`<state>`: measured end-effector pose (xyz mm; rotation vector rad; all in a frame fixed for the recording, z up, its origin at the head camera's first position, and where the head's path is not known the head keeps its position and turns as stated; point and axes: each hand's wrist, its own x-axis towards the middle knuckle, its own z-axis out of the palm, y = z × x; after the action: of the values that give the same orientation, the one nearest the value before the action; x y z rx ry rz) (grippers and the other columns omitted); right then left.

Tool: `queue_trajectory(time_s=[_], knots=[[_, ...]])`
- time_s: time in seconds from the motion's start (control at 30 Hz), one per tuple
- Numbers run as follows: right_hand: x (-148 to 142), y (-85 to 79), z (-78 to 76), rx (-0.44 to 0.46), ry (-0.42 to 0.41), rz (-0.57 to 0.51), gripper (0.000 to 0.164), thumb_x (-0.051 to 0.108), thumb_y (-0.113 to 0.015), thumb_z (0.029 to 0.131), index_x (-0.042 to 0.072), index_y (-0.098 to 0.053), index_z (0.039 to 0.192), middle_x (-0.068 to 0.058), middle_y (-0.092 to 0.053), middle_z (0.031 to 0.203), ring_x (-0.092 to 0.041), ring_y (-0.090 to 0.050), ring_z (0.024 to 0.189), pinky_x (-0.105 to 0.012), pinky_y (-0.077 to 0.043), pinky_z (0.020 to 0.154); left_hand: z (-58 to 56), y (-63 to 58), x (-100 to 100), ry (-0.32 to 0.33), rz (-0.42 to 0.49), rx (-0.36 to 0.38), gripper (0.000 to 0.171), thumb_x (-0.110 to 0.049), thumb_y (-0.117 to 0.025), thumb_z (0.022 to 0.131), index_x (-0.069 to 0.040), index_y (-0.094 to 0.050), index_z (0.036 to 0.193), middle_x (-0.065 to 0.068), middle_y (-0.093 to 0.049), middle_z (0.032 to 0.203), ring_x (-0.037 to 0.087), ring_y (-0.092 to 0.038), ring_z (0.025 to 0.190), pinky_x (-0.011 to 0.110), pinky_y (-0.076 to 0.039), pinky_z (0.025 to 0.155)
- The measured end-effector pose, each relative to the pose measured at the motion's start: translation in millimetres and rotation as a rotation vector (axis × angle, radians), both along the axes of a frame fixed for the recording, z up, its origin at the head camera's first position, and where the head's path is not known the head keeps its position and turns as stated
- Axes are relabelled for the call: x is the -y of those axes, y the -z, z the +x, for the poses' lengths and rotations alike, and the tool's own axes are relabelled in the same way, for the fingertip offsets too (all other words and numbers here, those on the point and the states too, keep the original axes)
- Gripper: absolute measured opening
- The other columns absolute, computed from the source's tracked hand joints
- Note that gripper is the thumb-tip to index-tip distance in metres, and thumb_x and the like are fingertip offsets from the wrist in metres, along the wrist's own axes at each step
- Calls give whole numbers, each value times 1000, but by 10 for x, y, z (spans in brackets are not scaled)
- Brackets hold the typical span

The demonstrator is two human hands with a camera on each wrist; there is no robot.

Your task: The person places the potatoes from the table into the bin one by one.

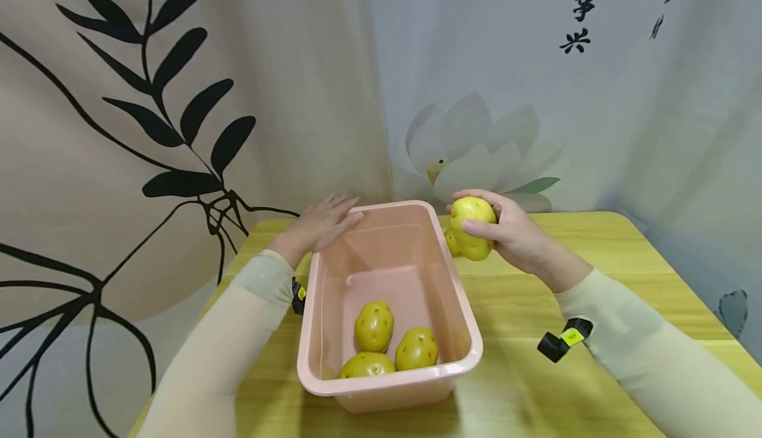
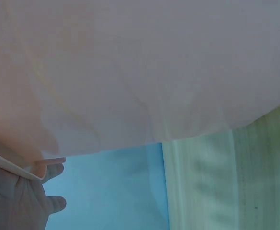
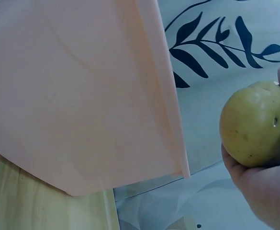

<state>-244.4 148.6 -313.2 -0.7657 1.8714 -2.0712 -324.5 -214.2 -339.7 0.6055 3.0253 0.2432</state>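
Observation:
A pink plastic tub [image 1: 389,388] stands on the table, with three yellow potatoes [image 1: 374,327] in its near end. My left hand [image 1: 321,225] rests on the tub's far left corner, its fingers stretched out over the rim. Beyond the tub's right rim, my right hand [image 1: 513,234] grips a potato [image 1: 473,213] between thumb and fingers. The right wrist view shows this rounded potato [image 3: 254,124] held up beside the tub wall [image 3: 82,105]. More potato [image 1: 451,243] shows behind the held one, by the tub's far right side, mostly hidden.
The wooden table [image 1: 536,378] extends on both sides of the tub. Behind it hangs a pale curtain [image 1: 309,94] printed with dark leaves, a lotus and characters. A black wrist camera [image 1: 564,339] is strapped to the right sleeve.

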Motion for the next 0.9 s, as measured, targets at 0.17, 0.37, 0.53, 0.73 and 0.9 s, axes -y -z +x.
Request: queue_trajectory(time_s=[0.17, 0.37, 0.53, 0.73, 0.9], knots=[[76, -142, -21, 9, -26, 39, 46, 4, -63, 91, 6, -46, 134, -17, -49, 131, -28, -54, 109, -36, -55, 82, -34, -33, 11, 4, -7, -12, 75, -69, -15, 95, -24, -21, 155, 10, -17, 159, 35, -7, 146, 57, -7, 114], [180, -226, -15, 26, -85, 56, 47, 4, -64, 91, 6, -44, 133, -18, -48, 132, -29, -54, 110, -34, -53, 85, -36, -15, 12, 12, -1, 29, 76, -71, -16, 94, -26, -19, 155, 9, -16, 160, 34, -5, 146, 58, -6, 114], [294, -255, -21, 51, -117, 68, 50, 3, -66, 89, 5, -44, 134, -16, -50, 131, -29, -54, 109, -35, -52, 85, -38, 26, 9, 8, 11, 40, 77, -72, -16, 93, -27, -20, 155, 8, -16, 160, 34, -5, 146, 58, -6, 114], [477, -309, -53, 82, -172, 111, 51, 6, -65, 89, 4, -44, 135, -16, -50, 132, -30, -54, 108, -40, -53, 83, -30, 13, 5, 0, 6, 38, 77, -73, -15, 93, -28, -19, 155, 8, -15, 160, 33, -5, 146, 57, -6, 115], [632, -365, -76, 89, -223, 166, 52, 10, -65, 88, 4, -45, 135, -18, -50, 127, -30, -56, 104, -42, -53, 84, -40, -5, -3, -9, 8, 49, 77, -73, -16, 92, -28, -20, 155, 8, -16, 160, 32, -4, 147, 58, -6, 114]])
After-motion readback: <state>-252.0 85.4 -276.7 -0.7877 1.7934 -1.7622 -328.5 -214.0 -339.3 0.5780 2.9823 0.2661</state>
